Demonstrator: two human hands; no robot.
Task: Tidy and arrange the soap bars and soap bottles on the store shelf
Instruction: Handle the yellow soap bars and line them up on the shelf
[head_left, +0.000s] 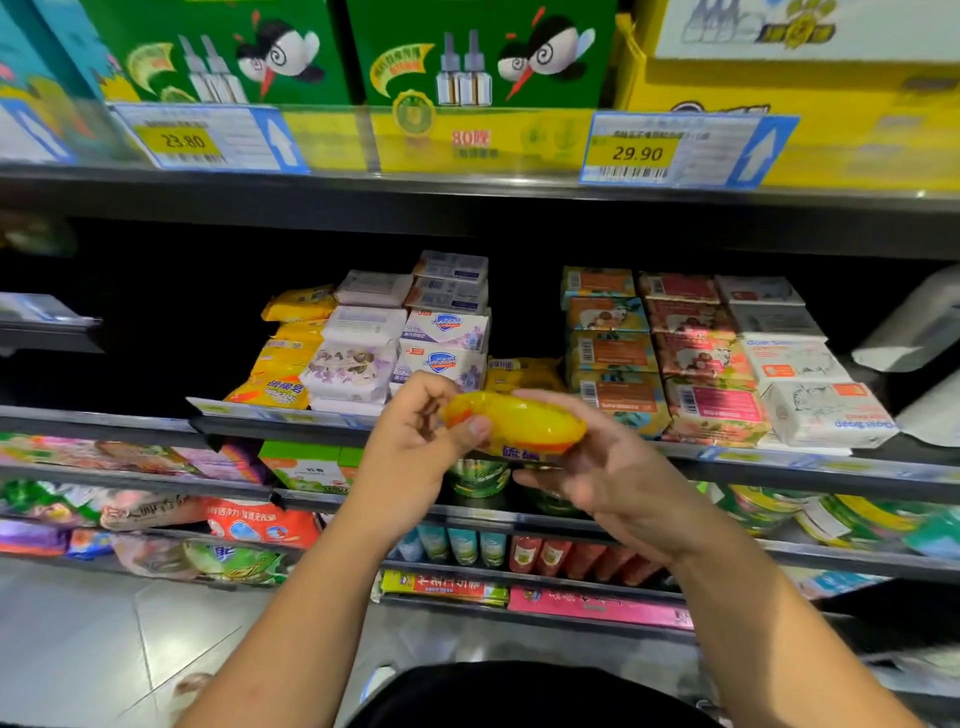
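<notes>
Two hands on yellow soap bar (519, 421): left hand (415, 431) pinches end, right hand (618, 483) seemingly cups far side.

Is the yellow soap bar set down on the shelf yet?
No, the left hand and right hand hold the yellow soap bar in front of the shelf edge.

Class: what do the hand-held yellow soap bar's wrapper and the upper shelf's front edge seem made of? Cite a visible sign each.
Yellow soap bar: wrapper looks like glossy plastic film; bright highlights streak it. Upper shelf's front edge: probably dark painted metal, semi-matte, with small glints; coating uncertain.
</notes>
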